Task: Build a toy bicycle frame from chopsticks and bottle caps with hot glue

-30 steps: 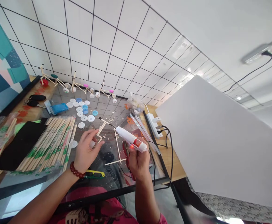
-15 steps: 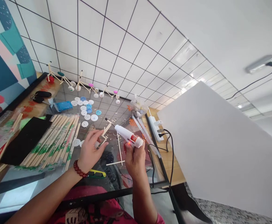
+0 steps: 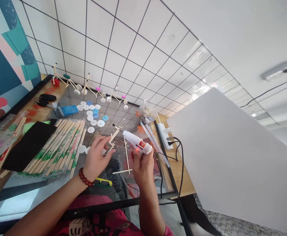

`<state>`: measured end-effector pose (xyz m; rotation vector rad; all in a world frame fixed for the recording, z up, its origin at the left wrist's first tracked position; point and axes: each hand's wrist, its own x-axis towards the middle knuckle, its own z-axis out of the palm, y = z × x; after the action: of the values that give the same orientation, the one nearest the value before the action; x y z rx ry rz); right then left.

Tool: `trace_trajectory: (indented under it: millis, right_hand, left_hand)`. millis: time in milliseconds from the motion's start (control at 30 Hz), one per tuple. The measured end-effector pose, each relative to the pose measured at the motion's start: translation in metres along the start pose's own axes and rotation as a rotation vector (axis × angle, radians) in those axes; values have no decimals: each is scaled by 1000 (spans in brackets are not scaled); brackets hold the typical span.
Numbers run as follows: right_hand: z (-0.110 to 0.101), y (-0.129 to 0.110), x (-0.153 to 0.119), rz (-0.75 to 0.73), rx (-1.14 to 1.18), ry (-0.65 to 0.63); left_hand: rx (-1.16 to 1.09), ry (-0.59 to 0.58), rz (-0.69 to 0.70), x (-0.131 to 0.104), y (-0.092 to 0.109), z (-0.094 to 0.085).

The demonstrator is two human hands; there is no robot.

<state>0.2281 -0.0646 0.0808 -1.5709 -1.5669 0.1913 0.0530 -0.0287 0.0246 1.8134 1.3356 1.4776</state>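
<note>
My left hand (image 3: 97,159) pinches a small frame of pale wooden sticks (image 3: 114,134), with a dark tip at its far end. In my right hand (image 3: 143,168) is a white hot glue gun (image 3: 133,140) with a small red light lit. Its nozzle points at the upper part of the stick frame; whether they touch I cannot tell. Below the gun, two thin wooden sticks (image 3: 127,157) meet in a T shape on the glass tabletop. A yellow-green utility knife (image 3: 105,182) lies beside my left wrist, partly hidden by it.
White and blue round caps (image 3: 100,123) are scattered behind my left hand. Packed chopsticks (image 3: 57,147) and a black sheet (image 3: 27,146) lie left. Stick models with wheels (image 3: 89,88) line the wall. Clear glue sticks (image 3: 154,141), a plastic bag (image 3: 147,113) and a power strip (image 3: 165,134) with cables sit right.
The whole view has shifted slightly. My left hand still pinches the stick frame and my right hand still holds the glue gun near it, both almost unmoved.
</note>
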Motion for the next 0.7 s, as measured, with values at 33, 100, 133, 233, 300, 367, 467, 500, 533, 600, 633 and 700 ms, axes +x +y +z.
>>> trace_trajectory:
  millis: [33,100,133,233,300,367,467,500,533,600,633,700]
  right_hand:
    - [0,0,0,-4,-2,-8]
    - [0,-1,0,-17,-14,-22]
    - [0,-2,0,-28,-24,-24]
    - [-1,-4,-1,-69,-54,-15]
    - [-1,-6,-1,-84,-65,-6]
    - [-1,-6,0,-87,-68,2]
    - [-2,-7,0,-96,-68,10]
    - [-3,-7,1,-100,-67,9]
    - [-3,-7,0,-104,-65,7]
    - [-3,-7,0,-107,-60,1]
    - [-3,-7,0,-105,-60,-1]
    - [-2,-6,-1,-97,-62,-6]
  left_hand:
    - [0,2,2,0,0,0]
    - [0,6,5,0,0,-1]
    - [0,7,5,0,0,-1]
    - [0,5,7,0,0,0]
    - [-2,9,14,0,0,0]
    - [-1,12,21,0,0,0]
    - [-3,15,27,0,1,0]
    - [-5,17,26,0,1,0]
    - [-7,18,24,0,1,-1]
    - [-7,18,17,0,1,-1]
    - [-6,19,15,0,1,-1]
    - [-2,20,14,0,1,-1]
